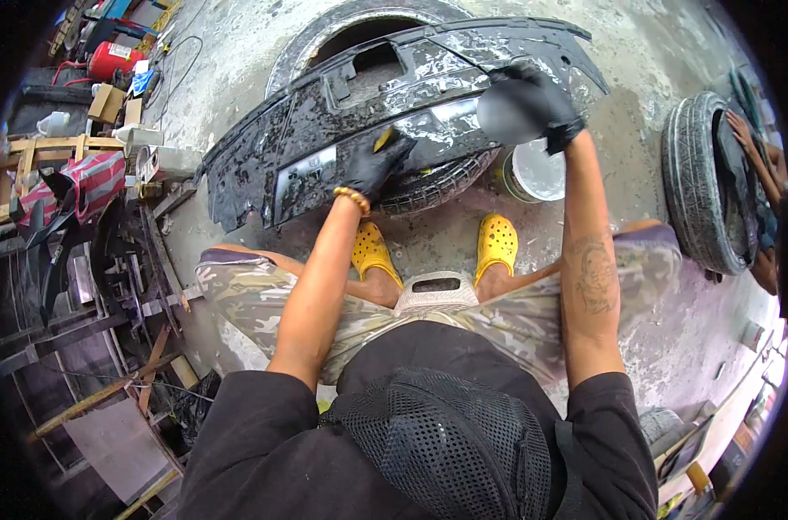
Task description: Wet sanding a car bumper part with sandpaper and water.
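A large black plastic vehicle panel (324,117), wet and streaked with whitish suds, lies across a tyre (441,186) in front of me. My left hand (378,166), in a black glove, is closed at the panel's near middle; a small yellow-and-black thing (382,139) shows at its fingers, its kind unclear. My right hand (545,100), also black-gloved, is over the panel's right part with fingers curled. A thin dark rod (454,54) runs from near those fingers toward the far edge. A grey blurred patch hides part of the panel beside that hand.
A bucket with whitish content (539,169) stands below my right wrist. Another tyre (303,56) lies beyond the panel. At right, a person's hand (740,134) touches an upright tyre (701,182). Wood, metal frames and a red tank (114,61) crowd the left. Yellow clogs (372,251) are on my feet.
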`<state>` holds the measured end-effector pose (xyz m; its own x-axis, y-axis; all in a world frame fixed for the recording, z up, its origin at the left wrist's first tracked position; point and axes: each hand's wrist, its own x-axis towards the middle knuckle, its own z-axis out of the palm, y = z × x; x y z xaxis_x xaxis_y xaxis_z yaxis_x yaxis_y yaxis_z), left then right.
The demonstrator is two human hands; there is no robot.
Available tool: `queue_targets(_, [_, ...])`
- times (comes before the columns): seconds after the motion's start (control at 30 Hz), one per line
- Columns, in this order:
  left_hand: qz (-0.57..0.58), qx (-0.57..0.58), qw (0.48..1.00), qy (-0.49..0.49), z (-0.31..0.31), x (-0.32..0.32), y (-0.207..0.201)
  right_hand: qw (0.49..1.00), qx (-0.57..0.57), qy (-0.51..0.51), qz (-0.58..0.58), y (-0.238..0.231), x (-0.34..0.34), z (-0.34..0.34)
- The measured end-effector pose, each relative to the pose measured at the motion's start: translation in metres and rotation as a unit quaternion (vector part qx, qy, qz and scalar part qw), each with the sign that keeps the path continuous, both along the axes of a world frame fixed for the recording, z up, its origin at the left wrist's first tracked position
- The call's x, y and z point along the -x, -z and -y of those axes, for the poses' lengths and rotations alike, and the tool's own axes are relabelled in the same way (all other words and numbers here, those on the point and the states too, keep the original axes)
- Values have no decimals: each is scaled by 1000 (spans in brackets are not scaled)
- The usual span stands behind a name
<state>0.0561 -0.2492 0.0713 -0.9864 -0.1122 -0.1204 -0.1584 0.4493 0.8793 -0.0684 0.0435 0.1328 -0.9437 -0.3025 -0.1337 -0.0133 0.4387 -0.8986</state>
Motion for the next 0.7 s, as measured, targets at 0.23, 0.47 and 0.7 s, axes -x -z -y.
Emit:
queue_targets(0.23, [185,-625,756,-59,1,-57,13,971,28,-237,-11,9,-110,77])
queue_targets(0.47, [99,-684,720,-58,3,-83,0,970,130,-175,104,32,-115,115])
queue_targets(0.7, [130,-628,762,-83,11,-91,1,925,253,-201,199,32,-113,120])
